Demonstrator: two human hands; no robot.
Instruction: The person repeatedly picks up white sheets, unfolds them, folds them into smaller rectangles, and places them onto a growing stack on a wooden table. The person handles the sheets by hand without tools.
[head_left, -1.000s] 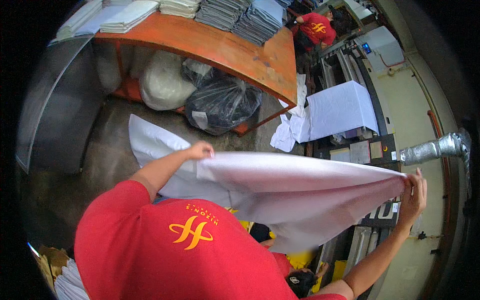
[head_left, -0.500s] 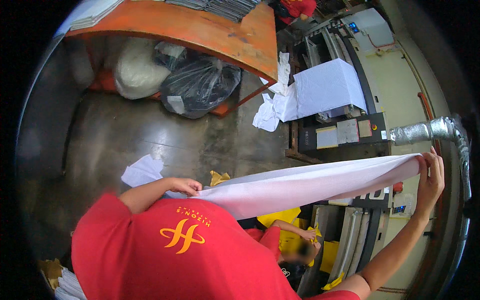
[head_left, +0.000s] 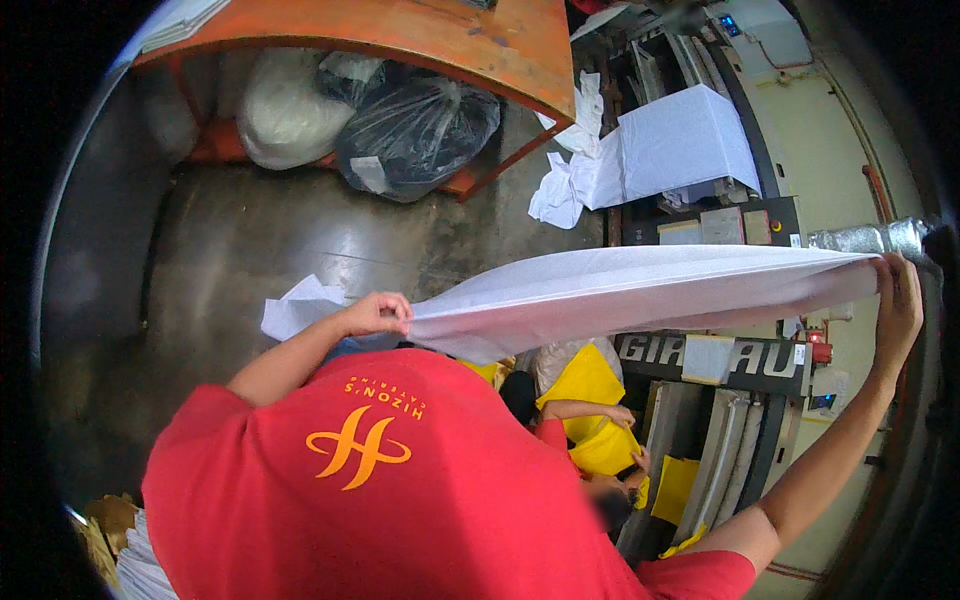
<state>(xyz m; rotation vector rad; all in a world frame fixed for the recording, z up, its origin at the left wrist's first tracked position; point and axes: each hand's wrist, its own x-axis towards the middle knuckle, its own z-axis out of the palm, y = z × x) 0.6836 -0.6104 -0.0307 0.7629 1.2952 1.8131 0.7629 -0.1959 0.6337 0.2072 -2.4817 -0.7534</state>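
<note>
A long white cloth point(head_left: 640, 290) is stretched out in front of me between both hands, its upper part bowing upward and its lower part sagging. My left hand point(head_left: 382, 313) is closed with a pinch on the cloth's left end, near my chest. At the far right, with the arm held out long, my right hand point(head_left: 902, 305) grips the opposite end by its upper corner. Another white cloth point(head_left: 300, 308) shows beyond my left forearm, lower down.
A co-worker's hand point(head_left: 622, 415) handles yellow cloth point(head_left: 585, 385) at a roller machine point(head_left: 715, 460). White fabric point(head_left: 690, 140) lies over another machine at upper right. Filled plastic bags point(head_left: 420, 135) sit under an orange table point(head_left: 480, 45). A silver duct point(head_left: 865, 240) runs near my right hand.
Both hands have risen in the view, still holding the white cloth. The cloth now bows upward more. The surroundings have shifted somewhat in the picture.
</note>
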